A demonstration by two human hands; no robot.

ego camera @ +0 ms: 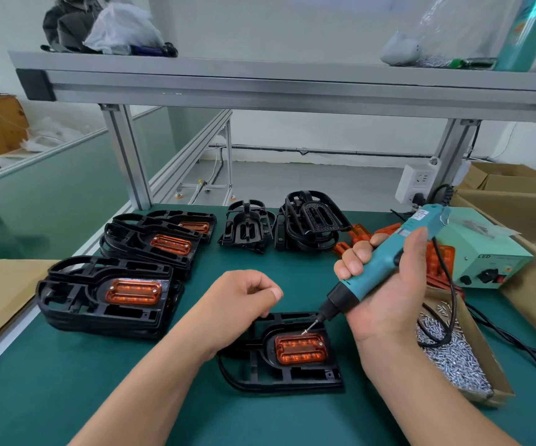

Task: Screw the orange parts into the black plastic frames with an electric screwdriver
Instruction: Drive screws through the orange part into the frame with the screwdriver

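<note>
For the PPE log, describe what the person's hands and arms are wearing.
Nothing. The left hand and right hand are ungloved, no rings seen. The left forearm and right forearm are bare to the picture's edge: no sleeves, watch or bands.

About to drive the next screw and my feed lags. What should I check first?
1. Grip: right hand holds screwdriver: ok.
2. Loaded: screw on the bit tip: ok.
3. Seating: orange part sits in black frame: ok.
4. Other end: right-end screw in place: ok.
5. Aim: tip over the left hole: not ok, tilted and off to the side.
6. Support: left hand steadying the frame: cannot tell.
</note>
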